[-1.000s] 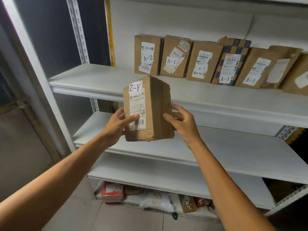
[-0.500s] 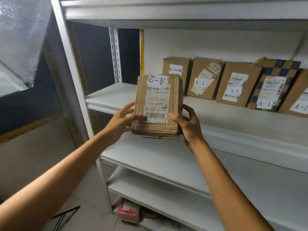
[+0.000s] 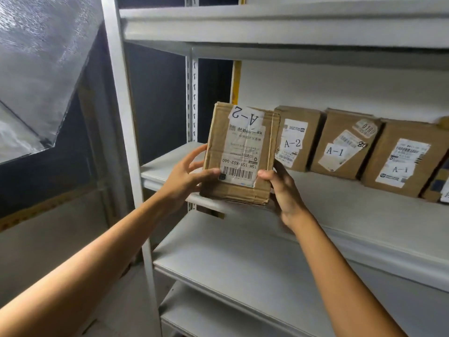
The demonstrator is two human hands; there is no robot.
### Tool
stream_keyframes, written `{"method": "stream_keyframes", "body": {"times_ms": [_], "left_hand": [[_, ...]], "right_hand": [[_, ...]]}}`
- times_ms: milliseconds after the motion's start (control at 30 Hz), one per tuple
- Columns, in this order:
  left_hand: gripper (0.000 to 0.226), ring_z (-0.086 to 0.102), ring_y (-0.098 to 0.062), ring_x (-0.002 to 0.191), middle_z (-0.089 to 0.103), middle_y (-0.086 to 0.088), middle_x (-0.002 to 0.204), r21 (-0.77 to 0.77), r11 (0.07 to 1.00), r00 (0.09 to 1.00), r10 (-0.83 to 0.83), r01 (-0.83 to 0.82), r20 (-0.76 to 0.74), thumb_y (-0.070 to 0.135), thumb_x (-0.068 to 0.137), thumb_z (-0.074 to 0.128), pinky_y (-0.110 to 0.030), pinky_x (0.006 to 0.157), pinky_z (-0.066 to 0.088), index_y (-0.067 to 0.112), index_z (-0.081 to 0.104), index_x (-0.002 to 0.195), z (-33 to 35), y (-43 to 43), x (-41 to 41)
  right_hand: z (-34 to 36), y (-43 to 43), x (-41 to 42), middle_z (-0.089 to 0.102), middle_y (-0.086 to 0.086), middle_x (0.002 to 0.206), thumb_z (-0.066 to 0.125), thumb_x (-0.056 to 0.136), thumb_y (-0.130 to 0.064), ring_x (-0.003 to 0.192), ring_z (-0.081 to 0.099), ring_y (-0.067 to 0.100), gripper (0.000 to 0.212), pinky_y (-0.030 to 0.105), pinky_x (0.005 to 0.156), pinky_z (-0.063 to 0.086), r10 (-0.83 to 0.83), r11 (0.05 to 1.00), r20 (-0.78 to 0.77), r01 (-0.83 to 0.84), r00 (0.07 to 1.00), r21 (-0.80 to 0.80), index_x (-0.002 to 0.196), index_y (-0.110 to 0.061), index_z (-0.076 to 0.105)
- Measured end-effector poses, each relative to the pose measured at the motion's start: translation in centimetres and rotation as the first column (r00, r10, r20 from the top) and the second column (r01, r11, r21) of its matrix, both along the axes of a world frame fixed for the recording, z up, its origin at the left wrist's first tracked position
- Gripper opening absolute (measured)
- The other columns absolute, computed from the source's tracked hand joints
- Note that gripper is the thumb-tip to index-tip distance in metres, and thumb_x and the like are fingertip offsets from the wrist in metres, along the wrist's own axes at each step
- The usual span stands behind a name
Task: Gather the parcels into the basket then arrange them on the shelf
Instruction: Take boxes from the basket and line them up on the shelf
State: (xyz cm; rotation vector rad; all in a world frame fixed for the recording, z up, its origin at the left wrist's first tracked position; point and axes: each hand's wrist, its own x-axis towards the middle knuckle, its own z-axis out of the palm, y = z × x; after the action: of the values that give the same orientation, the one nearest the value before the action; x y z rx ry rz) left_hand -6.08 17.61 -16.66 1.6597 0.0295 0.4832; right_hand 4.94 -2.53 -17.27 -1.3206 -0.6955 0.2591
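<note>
I hold a brown cardboard parcel (image 3: pixel 239 154) with an upside-down "A-2" label in both hands, just above the front left part of the white shelf board (image 3: pixel 340 210). My left hand (image 3: pixel 187 176) grips its lower left side and my right hand (image 3: pixel 283 188) its lower right corner. Behind it a row of parcels leans against the back wall: one marked A-2 (image 3: pixel 297 137), then two marked A-1 (image 3: pixel 345 144) (image 3: pixel 403 156). No basket is in view.
A white metal upright (image 3: pixel 126 132) stands at the left of the rack. Another shelf board (image 3: pixel 267 23) runs overhead, and a lower board (image 3: pixel 243 259) lies beneath my arms. A crinkled plastic sheet (image 3: pixel 36 69) hangs at the upper left.
The parcel has risen and moved toward the shelf, now level with the row of parcels and beside the other A-2 box. My view has shifted closer and to the left.
</note>
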Motion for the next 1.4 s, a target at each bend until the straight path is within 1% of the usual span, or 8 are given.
{"method": "stream_keyframes", "body": {"times_ms": [133, 333, 567, 733, 900, 1033, 1167, 1400], "left_hand": [[0.07, 0.062, -0.024, 0.113, 0.06, -0.006, 0.126, -0.031, 0.999, 0.999, -0.042, 0.043, 0.029, 0.042, 0.061, 0.08, -0.038, 0.085, 0.057, 0.048, 0.047, 0.122, 1.1, 4.6, 3.2], [0.082, 0.061, -0.021, 0.115, 0.06, -0.005, 0.129, 0.006, 0.989, 0.989, -0.149, 0.149, 0.022, 0.034, 0.07, 0.082, -0.042, 0.091, 0.055, 0.037, 0.038, 0.139, 2.4, 9.4, 8.8], [0.06, 0.064, -0.014, 0.11, 0.066, 0.004, 0.122, 0.039, 0.972, 0.973, -0.23, 0.23, -0.019, 0.01, 0.087, 0.067, -0.037, 0.094, 0.052, 0.034, 0.045, 0.138, 0.8, 11.8, 16.6], [0.07, 0.062, -0.018, 0.114, 0.065, 0.003, 0.124, 0.042, 0.981, 0.982, -0.188, 0.188, -0.012, 0.012, 0.083, 0.072, -0.044, 0.096, 0.052, 0.033, 0.041, 0.142, 0.2, 13.1, 21.0], [0.068, 0.063, -0.016, 0.112, 0.064, 0.003, 0.124, 0.064, 0.983, 0.985, -0.172, 0.172, -0.007, 0.012, 0.083, 0.071, -0.04, 0.093, 0.054, 0.031, 0.042, 0.141, 0.6, 14.3, 23.5], [0.069, 0.062, -0.011, 0.109, 0.057, 0.007, 0.128, 0.043, 0.981, 0.982, -0.189, 0.189, -0.015, 0.016, 0.082, 0.073, -0.038, 0.09, 0.053, 0.041, 0.039, 0.137, 0.5, 15.1, 24.5], [0.08, 0.053, -0.018, 0.118, 0.049, 0.003, 0.13, 0.07, 0.958, 0.959, -0.274, 0.278, -0.068, 0.021, 0.071, 0.077, -0.044, 0.092, 0.053, 0.051, 0.031, 0.129, 0.7, 15.9, 25.0], [0.084, 0.06, -0.025, 0.113, 0.055, -0.008, 0.126, -0.096, 0.97, 0.973, -0.228, 0.225, -0.03, 0.021, 0.063, 0.084, -0.048, 0.085, 0.056, 0.032, 0.032, 0.127, 1.8, 16.8, 25.3]], "right_hand": [[1.3, 4.6, 2.3, 0.073, -0.01, 0.111, 0.069, 0.075, -0.034, 0.105, 0.067, 0.007, 0.048, 0.021, 0.085, 0.055, -0.101, 0.995, 0.061, 0.102, 0.993, -0.022, 0.121, -0.024, 0.063], [2.2, 7.9, 6.5, 0.072, -0.009, 0.106, 0.064, 0.091, -0.01, 0.095, 0.07, 0.004, 0.029, 0.02, 0.075, 0.055, -0.247, 0.964, 0.111, 0.255, 0.963, -0.073, 0.118, -0.02, 0.063], [1.7, 10.2, 11.7, 0.065, -0.011, 0.12, 0.069, 0.091, -0.02, 0.114, 0.058, 0.006, 0.042, 0.021, 0.095, 0.045, -0.363, 0.871, 0.368, 0.452, 0.856, -0.193, 0.131, -0.018, 0.057], [1.4, 10.9, 15.6, 0.063, -0.016, 0.114, 0.069, 0.091, -0.024, 0.095, 0.054, -0.02, 0.037, 0.011, 0.088, 0.046, -0.362, 0.831, 0.436, 0.497, 0.824, -0.249, 0.126, -0.02, 0.058], [1.5, 12.4, 17.7, 0.063, -0.003, 0.131, 0.068, 0.075, -0.057, 0.119, 0.059, 0.017, 0.072, 0.045, 0.1, 0.051, -0.356, 0.824, 0.419, 0.492, 0.835, -0.282, 0.135, -0.019, 0.054], [1.3, 13.1, 18.9, 0.062, -0.003, 0.133, 0.07, 0.08, -0.049, 0.123, 0.056, 0.016, 0.067, 0.045, 0.104, 0.048, -0.364, 0.837, 0.388, 0.48, 0.847, -0.263, 0.137, -0.018, 0.053], [1.1, 13.8, 19.4, 0.066, -0.013, 0.117, 0.066, 0.093, -0.022, 0.117, 0.059, 0.011, 0.027, 0.045, 0.105, 0.047, -0.359, 0.859, 0.383, 0.462, 0.851, -0.22, 0.118, -0.028, 0.059], [2.9, 14.9, 19.2, 0.058, -0.021, 0.129, 0.07, 0.089, -0.034, 0.125, 0.053, 0.003, 0.06, 0.03, 0.103, 0.048, -0.287, 0.939, 0.194, 0.315, 0.938, -0.135, 0.142, -0.04, 0.041]]}}
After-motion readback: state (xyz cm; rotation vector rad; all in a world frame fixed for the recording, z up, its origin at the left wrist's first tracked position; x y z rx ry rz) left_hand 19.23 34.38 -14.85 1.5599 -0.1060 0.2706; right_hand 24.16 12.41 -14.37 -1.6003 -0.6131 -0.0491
